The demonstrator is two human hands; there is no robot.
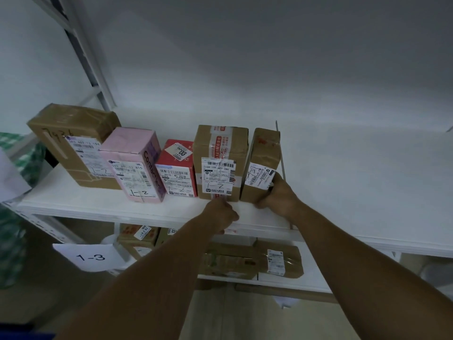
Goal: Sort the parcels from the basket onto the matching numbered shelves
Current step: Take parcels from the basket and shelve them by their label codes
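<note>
Our right hand (pixel 279 195) grips the narrow brown box (pixel 261 153), upright at the row's rt end on the shelf (pixel 73 204), beside the taped box (pixel 220 143). Our left hand (pixel 221 213) curls at the shelf edge; can't tell if it's holding anything. No prop on the box's rt side, so it may tip on release.

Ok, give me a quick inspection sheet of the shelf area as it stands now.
Surface: white shelf, five parcels standing in a row.
Job's things: large brown box, pink box, taped brown box all marked 1-2; red box and end brown box marks unclear.
Clutter: nothing seen.
Hands: right hand grips the end brown box; left hand curled at the shelf's front edge, hold unclear.
Cables: nothing seen.
Surroundings: 1-3 tag, lower-shelf parcels, white wall.
</note>
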